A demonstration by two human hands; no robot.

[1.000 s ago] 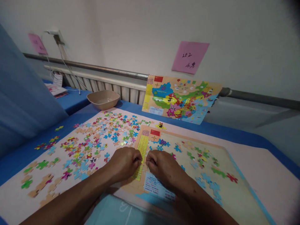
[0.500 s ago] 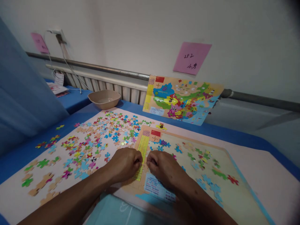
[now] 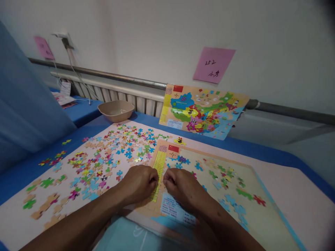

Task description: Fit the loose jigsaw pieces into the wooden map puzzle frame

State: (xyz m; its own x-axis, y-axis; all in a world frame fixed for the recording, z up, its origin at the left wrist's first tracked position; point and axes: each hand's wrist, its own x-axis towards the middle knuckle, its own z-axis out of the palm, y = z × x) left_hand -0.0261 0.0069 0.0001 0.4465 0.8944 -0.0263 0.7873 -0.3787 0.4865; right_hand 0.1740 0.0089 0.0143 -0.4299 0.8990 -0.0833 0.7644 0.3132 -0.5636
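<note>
Both of my hands are curled into fists, side by side over the left part of the puzzle board. My left hand is above the yellow strip along the board's left side, and no object shows in it. A small gap to the right is my right hand, also closed, with nothing visible in its fingers. The puzzle board has an assembled left border with a red flag piece and a printed text block. Joined blue pieces and a green piece lie inside its frame.
Many loose puzzle pieces are spread on the pink sheet to the left. A map picture leans against the wall rail behind. A beige basin stands at the back left, near a blue curtain. A pink note hangs on the wall.
Nearly nothing differs; the camera view has shifted very slightly. Both fists keep the same place and shape over the board.
</note>
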